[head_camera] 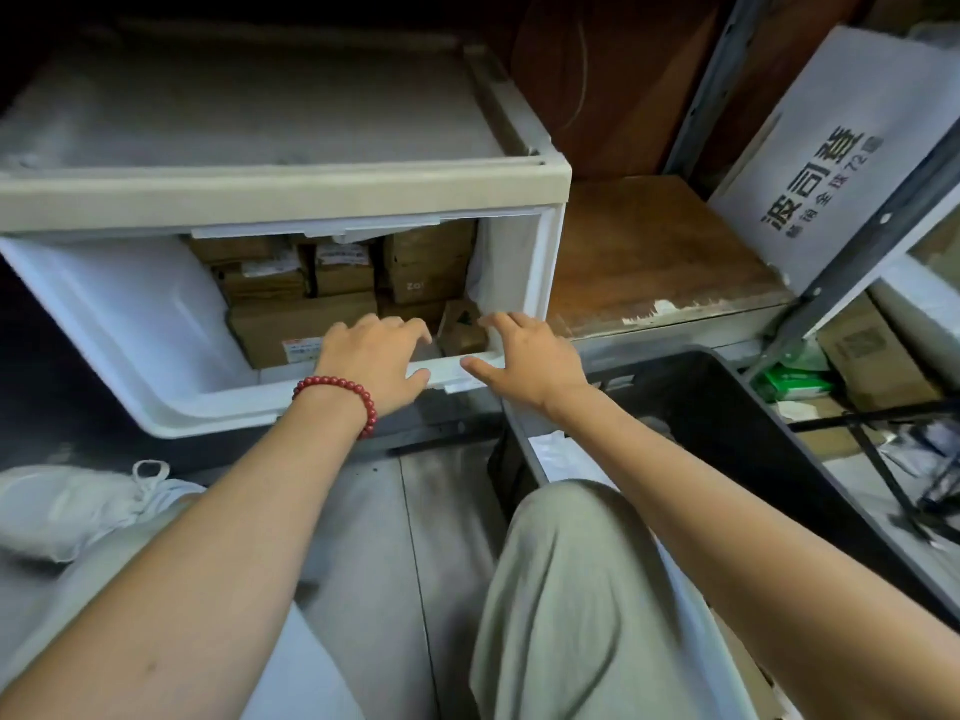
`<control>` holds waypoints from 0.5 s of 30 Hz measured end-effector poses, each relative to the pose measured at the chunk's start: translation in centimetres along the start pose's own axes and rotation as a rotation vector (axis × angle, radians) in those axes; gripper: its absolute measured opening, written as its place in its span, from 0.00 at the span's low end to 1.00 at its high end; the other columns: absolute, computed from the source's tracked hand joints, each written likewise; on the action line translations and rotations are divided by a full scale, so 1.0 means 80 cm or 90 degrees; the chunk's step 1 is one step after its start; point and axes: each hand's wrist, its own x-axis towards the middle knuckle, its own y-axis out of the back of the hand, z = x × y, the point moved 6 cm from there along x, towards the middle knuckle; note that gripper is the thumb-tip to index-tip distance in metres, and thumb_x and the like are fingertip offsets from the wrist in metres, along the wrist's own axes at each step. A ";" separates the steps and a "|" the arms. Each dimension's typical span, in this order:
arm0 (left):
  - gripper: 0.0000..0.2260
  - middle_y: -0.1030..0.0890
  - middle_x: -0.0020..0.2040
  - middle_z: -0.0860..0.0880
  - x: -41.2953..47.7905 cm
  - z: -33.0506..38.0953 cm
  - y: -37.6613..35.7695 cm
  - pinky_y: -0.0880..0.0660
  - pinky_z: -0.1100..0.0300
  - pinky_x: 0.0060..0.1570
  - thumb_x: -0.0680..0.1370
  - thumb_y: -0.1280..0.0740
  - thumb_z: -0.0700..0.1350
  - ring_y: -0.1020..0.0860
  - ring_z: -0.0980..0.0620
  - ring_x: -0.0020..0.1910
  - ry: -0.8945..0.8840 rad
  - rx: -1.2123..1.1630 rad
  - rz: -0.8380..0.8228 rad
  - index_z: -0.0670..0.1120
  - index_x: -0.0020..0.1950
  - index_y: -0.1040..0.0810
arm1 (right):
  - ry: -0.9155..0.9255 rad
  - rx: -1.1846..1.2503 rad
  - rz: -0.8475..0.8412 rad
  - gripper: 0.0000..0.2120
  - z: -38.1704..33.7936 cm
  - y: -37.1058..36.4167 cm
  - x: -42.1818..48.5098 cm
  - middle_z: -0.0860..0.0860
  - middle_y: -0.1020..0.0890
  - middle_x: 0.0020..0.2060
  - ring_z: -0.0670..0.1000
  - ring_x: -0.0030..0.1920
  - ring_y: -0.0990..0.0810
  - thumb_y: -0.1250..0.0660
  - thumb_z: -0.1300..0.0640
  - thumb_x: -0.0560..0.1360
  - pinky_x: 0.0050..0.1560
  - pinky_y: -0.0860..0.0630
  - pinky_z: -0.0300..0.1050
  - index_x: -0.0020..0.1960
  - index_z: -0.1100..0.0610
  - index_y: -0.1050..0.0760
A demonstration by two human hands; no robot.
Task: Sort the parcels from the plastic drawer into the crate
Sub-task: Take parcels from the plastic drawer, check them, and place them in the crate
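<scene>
The drawer (156, 397) stands pulled partway out of its frame (291, 192) and sags at the near left. Brown parcels (306, 330) are stacked in its far right half, some tucked back under the frame. The left hand (371, 356) is clamped on the front lip, fingers curled inside and thumb beneath. The right hand (524, 356) holds the lip close beside it at the right corner, thumb along the edge. The step looks like drawing the drawer out for access, so both hands should pull evenly and level. The load sits to the right and could twist or tip the box. It is best stopped before it leaves the frame. The dark crate (727, 418) waits near right by the knee (566, 517), so parcels should go across from the near top ones first.
</scene>
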 end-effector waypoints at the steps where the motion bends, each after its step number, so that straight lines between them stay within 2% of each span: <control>1: 0.19 0.26 0.66 0.50 -0.002 -0.007 0.001 0.30 0.49 0.58 0.79 0.38 0.55 0.29 0.47 0.64 0.010 -0.003 -0.002 0.53 0.68 0.33 | -0.004 0.008 0.003 0.28 -0.010 -0.001 0.004 0.52 0.31 0.70 0.55 0.68 0.31 0.39 0.38 0.77 0.61 0.28 0.53 0.73 0.50 0.37; 3: 0.19 0.25 0.65 0.50 -0.006 -0.025 0.000 0.30 0.49 0.58 0.78 0.38 0.55 0.29 0.47 0.64 0.037 -0.006 -0.013 0.53 0.68 0.32 | -0.021 0.016 -0.001 0.28 -0.029 -0.013 0.013 0.53 0.30 0.69 0.55 0.67 0.31 0.39 0.40 0.77 0.60 0.28 0.52 0.72 0.52 0.37; 8: 0.19 0.25 0.65 0.50 -0.011 -0.058 0.001 0.31 0.49 0.58 0.78 0.38 0.55 0.29 0.47 0.64 0.067 -0.011 -0.024 0.52 0.68 0.32 | -0.087 -0.028 -0.025 0.30 -0.051 -0.063 0.035 0.57 0.33 0.69 0.58 0.69 0.34 0.40 0.40 0.78 0.67 0.35 0.52 0.72 0.58 0.39; 15: 0.18 0.25 0.63 0.52 -0.016 -0.068 0.034 0.29 0.51 0.54 0.79 0.39 0.57 0.28 0.49 0.62 0.072 -0.064 0.082 0.54 0.67 0.32 | -0.133 0.026 -0.034 0.32 -0.051 -0.103 0.084 0.59 0.36 0.72 0.59 0.72 0.37 0.43 0.41 0.79 0.72 0.39 0.52 0.74 0.61 0.40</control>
